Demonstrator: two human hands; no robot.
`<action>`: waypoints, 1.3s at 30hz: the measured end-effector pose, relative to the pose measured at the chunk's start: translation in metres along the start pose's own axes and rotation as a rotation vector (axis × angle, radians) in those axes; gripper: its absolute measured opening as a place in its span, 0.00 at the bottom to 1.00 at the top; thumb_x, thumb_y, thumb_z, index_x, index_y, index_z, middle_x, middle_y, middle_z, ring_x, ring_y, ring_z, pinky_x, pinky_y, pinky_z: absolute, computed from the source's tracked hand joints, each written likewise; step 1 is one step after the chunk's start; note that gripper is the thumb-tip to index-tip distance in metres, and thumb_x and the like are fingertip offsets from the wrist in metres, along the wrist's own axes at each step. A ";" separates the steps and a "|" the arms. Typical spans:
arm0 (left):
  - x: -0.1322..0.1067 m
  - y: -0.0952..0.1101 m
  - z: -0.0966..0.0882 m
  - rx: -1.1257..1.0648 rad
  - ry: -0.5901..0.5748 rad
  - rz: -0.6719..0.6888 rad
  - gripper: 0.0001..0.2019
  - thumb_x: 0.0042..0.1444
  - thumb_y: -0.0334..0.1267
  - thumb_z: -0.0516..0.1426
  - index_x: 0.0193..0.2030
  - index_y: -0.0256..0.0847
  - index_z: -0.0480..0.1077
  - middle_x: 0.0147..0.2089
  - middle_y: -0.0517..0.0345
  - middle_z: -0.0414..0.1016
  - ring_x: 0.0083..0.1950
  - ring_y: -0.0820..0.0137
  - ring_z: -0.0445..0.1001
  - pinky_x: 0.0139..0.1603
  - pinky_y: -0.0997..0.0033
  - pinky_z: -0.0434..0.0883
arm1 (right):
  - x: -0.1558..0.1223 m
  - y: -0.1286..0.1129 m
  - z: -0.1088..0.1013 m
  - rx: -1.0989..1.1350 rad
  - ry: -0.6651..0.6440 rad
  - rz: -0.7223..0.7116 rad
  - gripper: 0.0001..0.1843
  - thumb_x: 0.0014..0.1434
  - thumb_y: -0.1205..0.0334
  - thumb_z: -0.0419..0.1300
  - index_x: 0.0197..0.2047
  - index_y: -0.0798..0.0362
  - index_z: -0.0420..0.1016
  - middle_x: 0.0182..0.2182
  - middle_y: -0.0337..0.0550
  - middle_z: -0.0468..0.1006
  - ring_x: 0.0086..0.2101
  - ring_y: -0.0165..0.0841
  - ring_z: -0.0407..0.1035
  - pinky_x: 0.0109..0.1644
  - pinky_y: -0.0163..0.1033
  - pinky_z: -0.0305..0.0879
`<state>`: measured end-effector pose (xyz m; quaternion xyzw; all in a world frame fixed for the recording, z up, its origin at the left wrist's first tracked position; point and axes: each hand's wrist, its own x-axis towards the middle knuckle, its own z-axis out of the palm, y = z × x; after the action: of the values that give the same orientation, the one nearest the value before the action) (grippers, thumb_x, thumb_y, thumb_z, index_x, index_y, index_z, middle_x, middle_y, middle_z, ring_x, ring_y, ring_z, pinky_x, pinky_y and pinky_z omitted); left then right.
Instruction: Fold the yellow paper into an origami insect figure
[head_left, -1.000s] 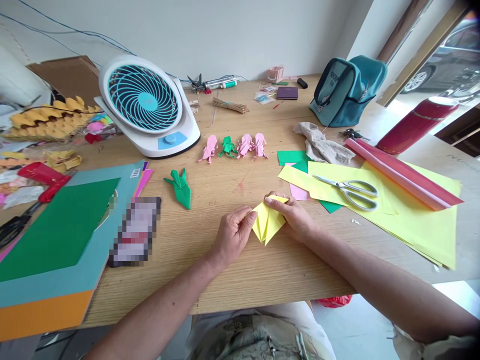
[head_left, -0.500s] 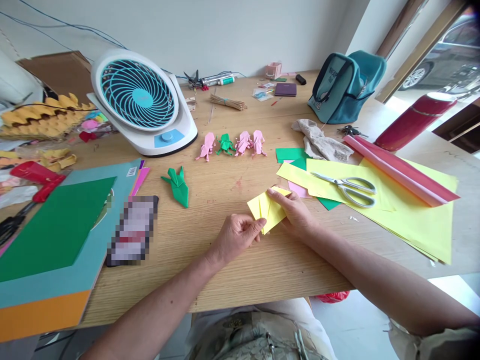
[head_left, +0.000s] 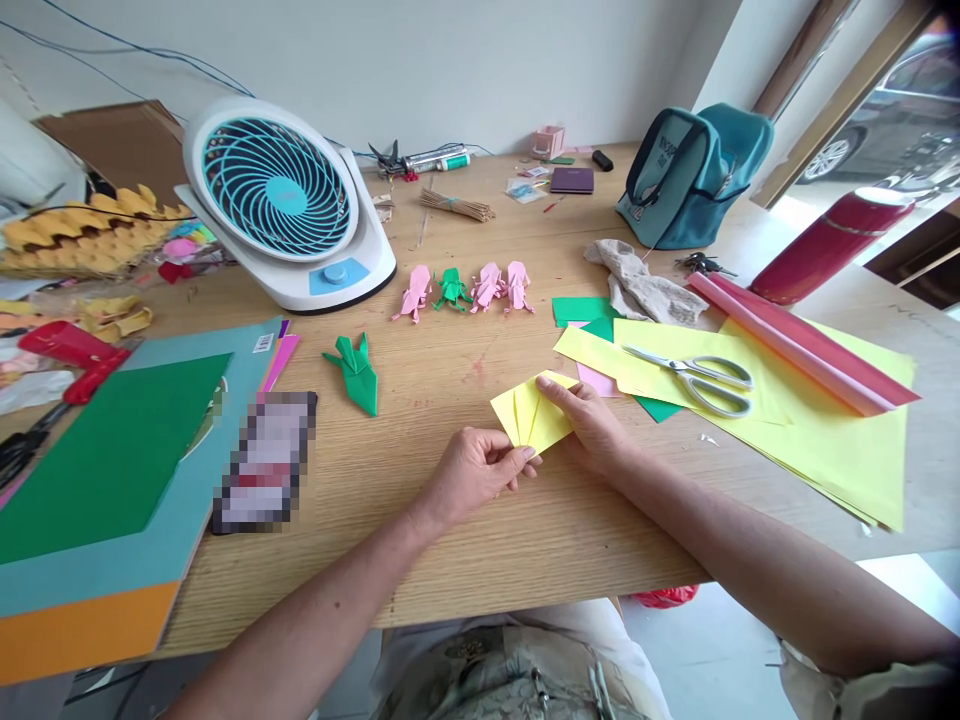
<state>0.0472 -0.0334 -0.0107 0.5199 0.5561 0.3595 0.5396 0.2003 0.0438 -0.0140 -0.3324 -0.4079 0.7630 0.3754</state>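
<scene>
A small folded yellow paper with several creases fanning from its lower corner is held just above the table between both hands. My left hand pinches that lower corner between thumb and fingers. On the paper's right side, my right hand grips it with the thumb on top; its other fingers are mostly hidden beneath. Left of the hands lies a folded green origami figure. Beyond them stand folded pink figures and a smaller green one in a row.
Silver scissors rest on yellow paper sheets at right, near a rolled red-pink sheet and a red flask. A white fan stands back left. Green card lies over folders at left, beside a blurred phone-like object.
The yellow paper has tilted slightly, so its fan of creases shows more openly. My left fingers have shifted a little at its lower corner; my right hand keeps its grip.
</scene>
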 end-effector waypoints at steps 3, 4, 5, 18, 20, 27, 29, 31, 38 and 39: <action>0.001 0.000 -0.002 0.030 0.067 0.056 0.12 0.56 0.41 0.59 0.30 0.34 0.77 0.28 0.53 0.80 0.21 0.78 0.68 0.18 0.81 0.61 | 0.002 0.000 -0.002 -0.018 -0.025 0.014 0.23 0.47 0.42 0.71 0.33 0.55 0.77 0.28 0.46 0.81 0.28 0.35 0.74 0.30 0.37 0.66; 0.001 0.000 -0.004 0.053 0.090 0.081 0.12 0.57 0.41 0.58 0.29 0.34 0.76 0.28 0.53 0.80 0.21 0.78 0.68 0.19 0.80 0.61 | 0.003 0.000 -0.003 -0.028 -0.020 0.015 0.23 0.46 0.42 0.71 0.33 0.55 0.78 0.28 0.46 0.81 0.29 0.35 0.74 0.31 0.37 0.66; 0.002 0.000 -0.005 0.078 0.115 0.101 0.13 0.57 0.41 0.58 0.27 0.35 0.75 0.28 0.54 0.79 0.22 0.78 0.68 0.19 0.80 0.61 | 0.004 0.000 -0.004 -0.037 -0.010 0.012 0.23 0.45 0.43 0.72 0.32 0.55 0.78 0.28 0.46 0.81 0.29 0.35 0.74 0.31 0.37 0.67; 0.014 -0.001 -0.041 -0.014 0.436 0.250 0.11 0.55 0.44 0.61 0.30 0.38 0.73 0.21 0.66 0.65 0.21 0.79 0.60 0.21 0.78 0.57 | 0.005 -0.003 -0.012 -0.209 -0.072 -0.026 0.19 0.44 0.50 0.75 0.24 0.54 0.73 0.21 0.33 0.68 0.23 0.24 0.57 0.26 0.31 0.52; 0.015 -0.001 -0.044 -0.002 0.407 0.261 0.11 0.56 0.44 0.60 0.29 0.38 0.72 0.21 0.66 0.64 0.21 0.79 0.59 0.21 0.79 0.57 | 0.004 -0.003 -0.013 -0.251 -0.107 -0.036 0.19 0.46 0.48 0.73 0.27 0.54 0.74 0.23 0.34 0.70 0.24 0.25 0.58 0.24 0.32 0.51; 0.015 0.000 -0.046 0.071 0.258 0.248 0.13 0.57 0.44 0.59 0.28 0.37 0.70 0.23 0.66 0.62 0.23 0.79 0.58 0.23 0.78 0.58 | 0.002 -0.010 -0.013 -0.324 -0.065 -0.100 0.20 0.48 0.45 0.72 0.27 0.53 0.75 0.24 0.37 0.74 0.26 0.28 0.64 0.28 0.34 0.59; 0.014 0.001 -0.044 0.035 0.236 0.213 0.12 0.56 0.46 0.60 0.31 0.37 0.73 0.24 0.65 0.64 0.23 0.78 0.58 0.22 0.78 0.58 | 0.001 -0.012 -0.012 -0.328 -0.066 -0.097 0.20 0.48 0.45 0.71 0.27 0.53 0.75 0.24 0.37 0.74 0.25 0.28 0.64 0.27 0.34 0.60; 0.014 0.003 -0.042 -0.024 0.208 0.181 0.13 0.55 0.47 0.62 0.34 0.37 0.75 0.26 0.64 0.66 0.24 0.79 0.58 0.22 0.78 0.57 | 0.000 -0.013 -0.010 -0.309 -0.076 -0.098 0.19 0.48 0.45 0.72 0.27 0.53 0.75 0.24 0.37 0.75 0.26 0.28 0.64 0.28 0.33 0.61; 0.013 0.001 -0.036 -0.162 0.124 0.142 0.16 0.48 0.49 0.67 0.31 0.36 0.76 0.26 0.62 0.73 0.27 0.76 0.67 0.30 0.77 0.65 | -0.005 -0.011 -0.002 -0.299 -0.248 0.012 0.19 0.43 0.48 0.75 0.31 0.54 0.80 0.27 0.39 0.80 0.29 0.31 0.71 0.33 0.35 0.66; 0.013 -0.001 -0.035 -0.165 0.118 0.138 0.16 0.48 0.49 0.67 0.32 0.36 0.76 0.27 0.61 0.74 0.28 0.75 0.69 0.31 0.76 0.67 | -0.006 -0.011 -0.002 -0.313 -0.262 0.007 0.19 0.43 0.49 0.74 0.32 0.54 0.81 0.28 0.40 0.80 0.29 0.31 0.72 0.33 0.36 0.67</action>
<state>0.0142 -0.0154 -0.0086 0.4886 0.5184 0.4701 0.5211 0.2079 0.0441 -0.0040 -0.2860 -0.5656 0.7284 0.2601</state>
